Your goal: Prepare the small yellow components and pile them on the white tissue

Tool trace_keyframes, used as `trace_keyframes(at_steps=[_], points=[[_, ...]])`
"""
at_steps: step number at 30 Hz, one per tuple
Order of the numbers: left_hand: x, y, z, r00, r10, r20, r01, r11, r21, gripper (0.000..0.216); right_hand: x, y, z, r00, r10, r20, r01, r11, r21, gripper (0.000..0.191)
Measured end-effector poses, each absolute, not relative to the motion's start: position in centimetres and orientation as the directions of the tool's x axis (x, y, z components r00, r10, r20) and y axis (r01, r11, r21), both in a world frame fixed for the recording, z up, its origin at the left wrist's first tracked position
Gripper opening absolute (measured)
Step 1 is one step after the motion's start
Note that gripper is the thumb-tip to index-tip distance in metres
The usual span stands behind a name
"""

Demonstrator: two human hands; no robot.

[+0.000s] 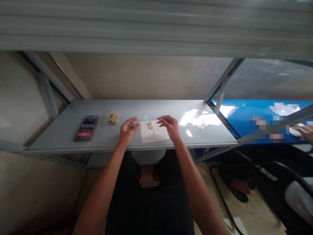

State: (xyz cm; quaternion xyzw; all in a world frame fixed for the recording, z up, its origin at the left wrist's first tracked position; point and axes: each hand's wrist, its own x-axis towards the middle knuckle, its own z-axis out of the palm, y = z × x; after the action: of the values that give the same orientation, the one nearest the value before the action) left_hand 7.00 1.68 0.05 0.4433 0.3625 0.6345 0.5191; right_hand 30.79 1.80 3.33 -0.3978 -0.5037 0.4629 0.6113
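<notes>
My left hand (128, 130) is closed on the edge of a clear plastic bag (141, 119), thumb and fingers curled around it. The bag lies over the back of a white sheet (156, 134) of paper or cloth. A few small yellow pieces (150, 127) sit at the bag's lower right; whether they are inside it I cannot tell. My right hand (170, 125) hovers above the sheet's right side, thumb and fingertips brought together in a pinch. What lies in that pinch, if anything, is too small to make out.
Left on the grey shelf table (127, 106) lies another clear bag of yellow pieces (113, 118), beside a blurred-out dark item (86, 128). Crumpled clear plastic (201, 123) lies in the sunlight at right. Metal posts frame the table; a person's hand (306, 132) is over the blue table (239, 122).
</notes>
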Motion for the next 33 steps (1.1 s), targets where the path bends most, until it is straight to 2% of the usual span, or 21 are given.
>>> trace_keyframes(at_steps=[11,18,25,33], points=[[7.0,1.6,0.0,-0.002,0.977,0.214,-0.32,-0.203,0.925,0.057,27.8,3.0,3.3,-0.23,0.964,0.132,-0.131,0.104,-0.986,0.041],[7.1,1.7,0.0,-0.001,0.978,0.21,-0.438,-0.189,0.879,0.076,28.2,4.9,5.3,-0.295,0.941,0.167,-0.041,0.162,-0.986,0.039],[6.6,1.9,0.2,-0.043,0.991,0.124,-0.526,-0.128,0.841,0.049,27.8,6.3,7.2,-0.402,0.898,0.179,0.003,0.197,-0.98,0.033],[6.8,1.9,0.3,-0.075,0.992,0.105,-0.525,-0.129,0.842,0.036,28.3,5.3,7.4,-0.369,0.915,0.164,0.04,0.192,-0.981,0.045]])
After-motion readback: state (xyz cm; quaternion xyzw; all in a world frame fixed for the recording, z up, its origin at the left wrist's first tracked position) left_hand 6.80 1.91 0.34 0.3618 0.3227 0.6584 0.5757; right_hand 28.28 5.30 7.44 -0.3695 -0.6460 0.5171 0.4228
